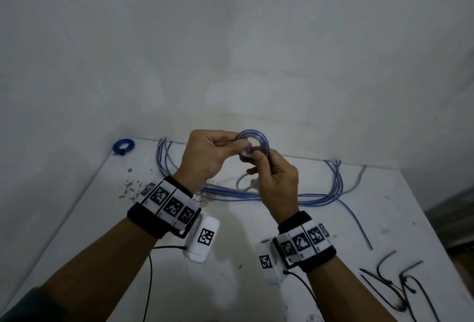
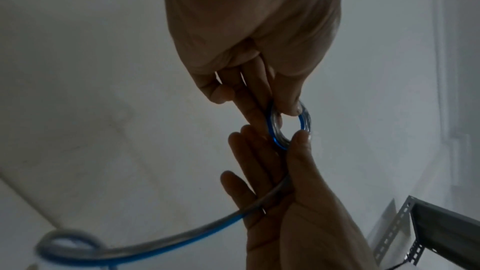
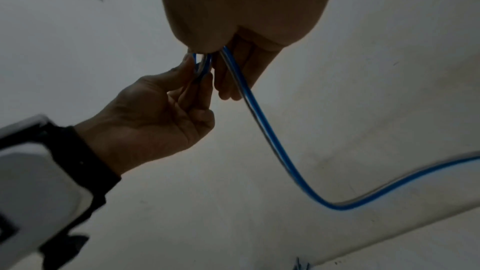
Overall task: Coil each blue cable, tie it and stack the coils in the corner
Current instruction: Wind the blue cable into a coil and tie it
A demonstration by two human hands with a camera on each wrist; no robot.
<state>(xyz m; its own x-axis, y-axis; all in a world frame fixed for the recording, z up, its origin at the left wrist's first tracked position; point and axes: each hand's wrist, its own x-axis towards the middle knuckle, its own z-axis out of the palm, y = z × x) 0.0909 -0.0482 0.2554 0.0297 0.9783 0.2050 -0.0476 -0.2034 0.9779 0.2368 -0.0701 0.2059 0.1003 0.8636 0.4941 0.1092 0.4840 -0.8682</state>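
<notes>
Two hands work above the middle of the tabletop [image 1: 256, 244]: the left hand [image 1: 207, 155] pinches the small coil [image 1: 252, 143] between thumb and fingers so its turns cannot spring apart, while the right hand [image 1: 275, 180] has its fingers curled on the trailing blue cable [image 3: 272, 147], seemingly feeding another turn. One tied coil [image 1: 123, 146] already sits in the far left corner, with loose cables [image 1: 230, 193] along the far edge.

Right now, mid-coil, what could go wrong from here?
The small coil is only pinched by the left hand and right hand; it could spring open before tying. Its loose tail may snag the uncoiled cables. The black ties lie out at the table's right, so reaching means releasing one hand.
</notes>
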